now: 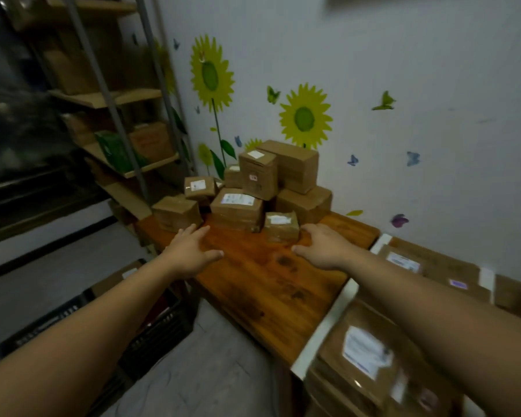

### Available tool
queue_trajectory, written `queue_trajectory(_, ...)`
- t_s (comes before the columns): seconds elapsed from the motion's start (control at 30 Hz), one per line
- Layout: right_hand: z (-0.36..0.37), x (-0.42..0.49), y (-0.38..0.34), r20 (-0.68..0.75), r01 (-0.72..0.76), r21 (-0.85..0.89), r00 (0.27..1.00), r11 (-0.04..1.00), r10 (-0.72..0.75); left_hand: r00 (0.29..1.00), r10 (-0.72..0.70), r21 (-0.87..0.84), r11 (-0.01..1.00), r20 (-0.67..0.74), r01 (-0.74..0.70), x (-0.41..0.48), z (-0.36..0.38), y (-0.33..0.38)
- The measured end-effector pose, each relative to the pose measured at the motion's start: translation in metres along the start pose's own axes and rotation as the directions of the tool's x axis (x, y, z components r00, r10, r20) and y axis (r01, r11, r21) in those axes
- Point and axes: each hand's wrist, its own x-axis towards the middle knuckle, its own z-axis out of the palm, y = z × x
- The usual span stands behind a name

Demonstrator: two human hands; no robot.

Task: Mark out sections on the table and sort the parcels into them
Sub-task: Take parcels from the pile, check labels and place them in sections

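Note:
A pile of several brown cardboard parcels (253,182) with white labels is stacked at the far end of the wooden table (271,284), against the wall. My left hand (193,248) reaches over the table with fingers spread, just short of the leftmost parcel (176,212). My right hand (322,245) hovers with relaxed fingers beside a small labelled parcel (280,225) at the front of the pile, holding nothing. A white tape strip (325,320) runs across the table on the right. Beyond it lie flat labelled parcels (367,353).
A metal shelf rack (124,115) with boxes stands at the left. A black plastic crate (151,329) sits on the floor beside the table's left edge. More flat parcels (427,266) lie at the far right behind another tape strip. The wall carries sunflower stickers.

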Motion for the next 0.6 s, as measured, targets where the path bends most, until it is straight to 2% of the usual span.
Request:
queue_trajectory(0.3, 0.009, 0.166, -0.083, 0.061, 0.061, 0.02, 0.996, 0.998, -0.062, 0.999, -0.033, -0.064, 0.997, -0.033, 0.031, 0.145, -0.057, -0.079)
queue_trajectory(0.5, 0.037, 0.259, -0.131, 0.043, -0.024, 0.036, 0.999, 0.999, 0.023, 0.999, 0.019, -0.076, 0.997, 0.027, -0.017, 0.254, -0.088, -0.136)
queue_trajectory(0.6, 0.051, 0.299, -0.157, 0.025, -0.053, 0.048, 0.998, 0.997, 0.051, 0.996, 0.054, -0.149, 0.988, 0.075, -0.042, 0.308, -0.103, -0.162)
